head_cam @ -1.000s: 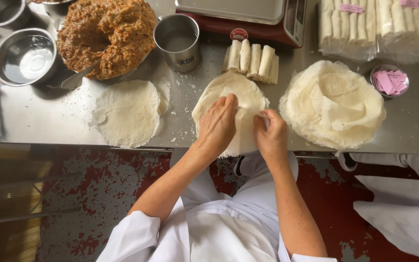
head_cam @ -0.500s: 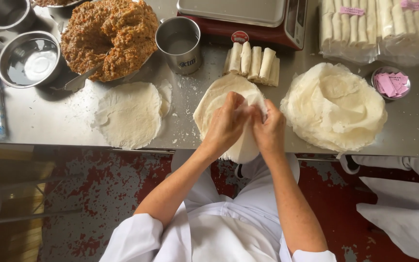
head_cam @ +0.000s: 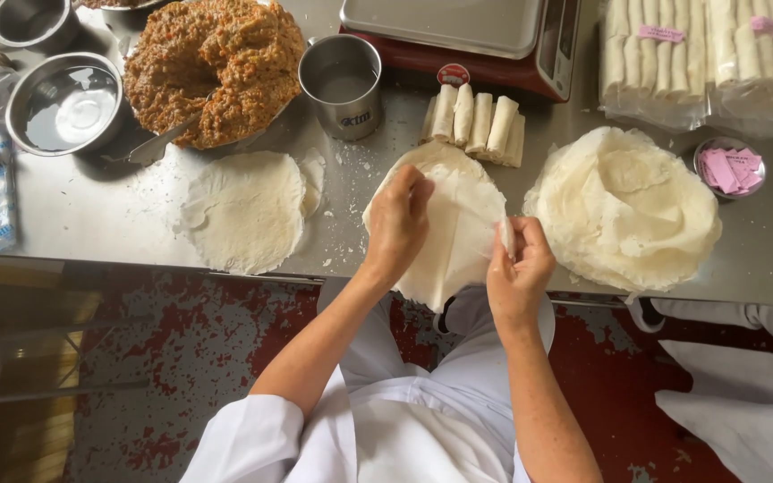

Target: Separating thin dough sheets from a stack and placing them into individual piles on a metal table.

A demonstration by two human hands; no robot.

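Observation:
A thin round wrapper sheet (head_cam: 458, 233) lies on the steel table (head_cam: 118, 224) and hangs over its front edge. My left hand (head_cam: 397, 224) presses on the sheet's left part, fingers closed on its surface. My right hand (head_cam: 519, 264) pinches the sheet's right edge and lifts it a little. Several rolled spring rolls (head_cam: 478, 121) lie in a row just beyond the sheet. A mound of brown minced filling (head_cam: 212, 63) sits in a bowl at the back left, with a spoon (head_cam: 158, 143) stuck in it.
A stack of wrappers (head_cam: 624, 206) lies to the right, a single wrapper (head_cam: 243, 210) to the left. A steel cup (head_cam: 344, 85), steel bowls (head_cam: 64, 103), a scale with tray (head_cam: 458, 31), bagged rolls (head_cam: 709, 54) and a small dish of pink slips (head_cam: 728, 168) stand around.
My hands were close together at the wrapper's near middle. They have moved apart: the left to the sheet's left part, the right to its right edge, peeling it up.

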